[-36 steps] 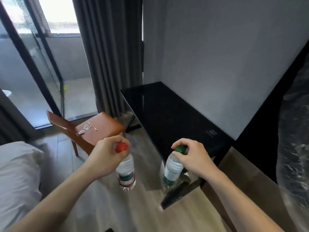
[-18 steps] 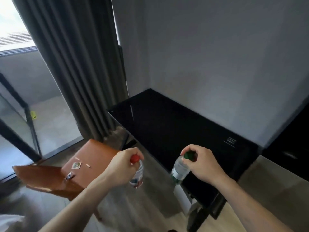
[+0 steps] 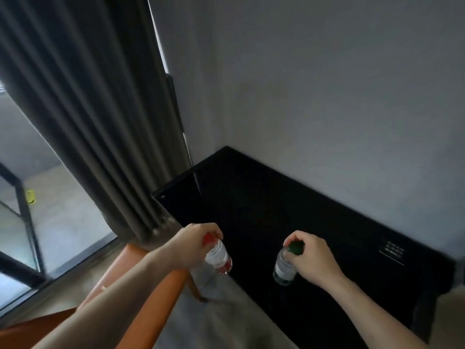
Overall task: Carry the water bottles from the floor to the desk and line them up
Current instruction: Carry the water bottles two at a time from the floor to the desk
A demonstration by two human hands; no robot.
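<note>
My left hand [image 3: 191,241] grips a clear water bottle with a red cap and red label [image 3: 218,258] by its top; the bottle hangs tilted at the front left edge of the black desk [image 3: 251,205]. My right hand [image 3: 310,258] grips a clear bottle with a green cap and green label [image 3: 284,269] by its top, hanging above the desk's near part. Neither bottle touches the desk surface. The desk top is glossy black and runs along the grey wall.
An orange-brown chair [image 3: 130,270] stands under my left forearm, left of the desk. Dark grey curtains [image 3: 83,109] hang at the left beside a glass door [image 3: 22,222]. A small white printed label [image 3: 392,251] lies on the desk's right part.
Both hands have carried the bottles up and forward, from beside the desk edge to over its near part. The view has swung toward the desk and wall; the chair now lies beneath my left arm.
</note>
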